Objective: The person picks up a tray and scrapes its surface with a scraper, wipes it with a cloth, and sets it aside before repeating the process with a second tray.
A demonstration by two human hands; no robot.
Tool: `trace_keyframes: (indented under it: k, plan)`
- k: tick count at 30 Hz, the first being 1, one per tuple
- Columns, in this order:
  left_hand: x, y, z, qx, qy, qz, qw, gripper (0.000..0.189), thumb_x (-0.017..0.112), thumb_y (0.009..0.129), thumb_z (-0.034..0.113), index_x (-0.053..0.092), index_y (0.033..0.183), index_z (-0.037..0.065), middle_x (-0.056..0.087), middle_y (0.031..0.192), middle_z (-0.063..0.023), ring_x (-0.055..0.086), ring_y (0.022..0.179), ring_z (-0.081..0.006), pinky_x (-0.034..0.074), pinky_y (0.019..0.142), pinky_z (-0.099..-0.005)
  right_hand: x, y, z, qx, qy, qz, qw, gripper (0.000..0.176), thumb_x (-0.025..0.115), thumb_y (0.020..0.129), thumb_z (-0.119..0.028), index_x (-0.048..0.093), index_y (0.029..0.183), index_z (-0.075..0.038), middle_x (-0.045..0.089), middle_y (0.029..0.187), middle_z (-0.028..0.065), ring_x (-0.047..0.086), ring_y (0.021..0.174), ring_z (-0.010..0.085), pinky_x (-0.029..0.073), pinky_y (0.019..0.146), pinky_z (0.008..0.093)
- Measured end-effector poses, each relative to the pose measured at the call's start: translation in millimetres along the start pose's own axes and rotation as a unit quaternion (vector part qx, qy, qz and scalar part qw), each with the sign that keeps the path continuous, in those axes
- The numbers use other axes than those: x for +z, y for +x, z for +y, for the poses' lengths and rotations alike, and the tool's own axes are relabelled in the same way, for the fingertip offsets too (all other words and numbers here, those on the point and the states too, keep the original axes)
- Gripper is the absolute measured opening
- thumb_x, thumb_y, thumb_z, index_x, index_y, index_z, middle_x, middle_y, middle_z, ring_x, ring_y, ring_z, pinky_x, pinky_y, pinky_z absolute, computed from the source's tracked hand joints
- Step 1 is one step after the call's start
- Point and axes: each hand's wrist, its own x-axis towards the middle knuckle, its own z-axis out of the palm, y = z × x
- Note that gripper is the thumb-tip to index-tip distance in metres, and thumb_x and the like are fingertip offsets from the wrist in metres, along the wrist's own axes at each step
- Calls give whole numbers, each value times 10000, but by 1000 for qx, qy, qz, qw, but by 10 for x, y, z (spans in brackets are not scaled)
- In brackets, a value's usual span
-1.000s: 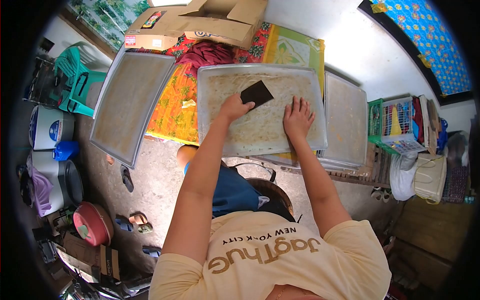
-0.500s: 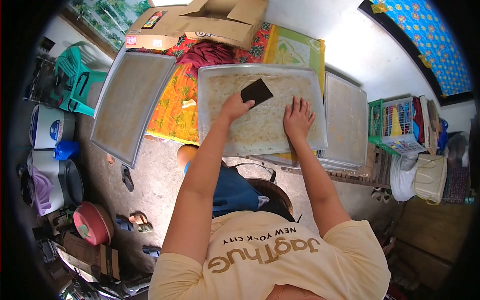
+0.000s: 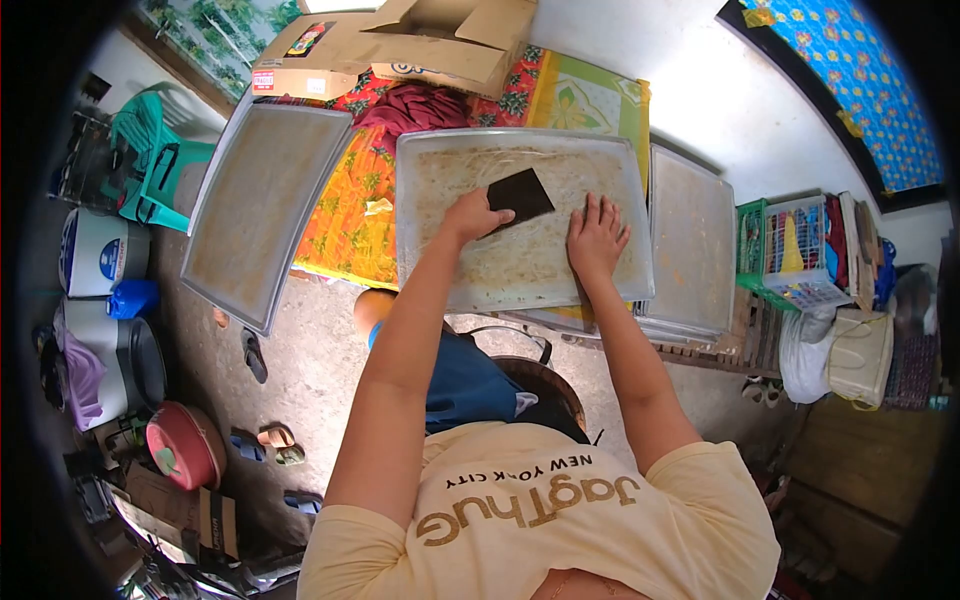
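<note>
A shallow, pale grey rectangular tray (image 3: 430,275) with brownish residue across its surface lies in front of me. In my left hand (image 3: 468,217) I grip a flat black rectangular piece (image 3: 522,193), thumb on top and fingers hidden beneath or behind it. The piece rests close over the tray's middle. My right hand (image 3: 598,235) is flat on the right part of the tray, fingers stretched toward its far side, holding nothing.
A similar tray (image 3: 265,190) lies to the left, and stacked trays (image 3: 690,240) are at the right. Behind are a maroon cloth (image 3: 420,108) and an open cardboard box (image 3: 430,50). A round woven basket (image 3: 555,385) stands below the table edge. Plastic baskets (image 3: 790,245) are far right.
My left hand has shifted the black piece slightly right and toward me, turning it a little clockwise. The right hand and the tray stay where they were.
</note>
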Motion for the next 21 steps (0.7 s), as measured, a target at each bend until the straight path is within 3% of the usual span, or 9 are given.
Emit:
trace_keyframes:
  k: [5,8,11,14,17,20,21]
  plan:
    - [-14,-75,103,-4,-28,-16,999,397,762,767,359,699,1075,117,721,994,-150,681,956,-318,511,834,-409,-2,14,-18,0,4,-3,1000,512,452,978,-419,459,1431,-181,424,1496,115,322,1419,313,173,1138,606]
    - [-112,-193,381,-23,50,8,998,405,757,770,358,698,1079,103,719,992,-160,684,953,-312,512,829,-407,-11,-4,0,2,1,-9,1000,516,450,977,-420,456,1434,-181,420,1499,116,319,1421,314,175,1137,607]
    - [-104,-162,381,-33,40,-28,998,404,747,777,352,695,1076,86,715,998,-174,681,954,-320,511,823,-412,-24,16,-23,2,1,-11,1000,517,449,978,-420,454,1435,-180,419,1499,116,315,1424,314,177,1136,607]
    - [-90,-179,516,-53,45,9,998,407,743,780,350,693,1075,75,713,1004,-184,679,959,-326,513,821,-409,-24,-3,-10,2,-3,-12,1000,516,448,978,-420,454,1435,-181,420,1498,116,312,1425,313,178,1136,607]
    - [-103,-94,403,-46,16,-68,997,406,750,775,340,694,1081,80,711,1006,-185,677,963,-330,513,825,-404,-32,14,-28,4,5,-12,1000,513,450,978,-419,457,1432,-182,421,1497,113,311,1425,312,175,1137,606]
    - [0,-54,144,20,-24,18,999,429,766,764,321,685,1094,60,714,994,-181,683,940,-323,516,819,-389,-37,3,-19,6,5,-12,1000,508,454,976,-418,462,1425,-181,421,1497,109,314,1424,309,173,1138,605]
    - [-31,-73,136,33,-50,-7,998,433,767,765,309,679,1103,51,714,993,-180,683,936,-321,516,820,-387,-37,12,-27,7,3,-9,1000,507,456,975,-418,464,1423,-180,421,1497,107,315,1423,308,172,1138,605]
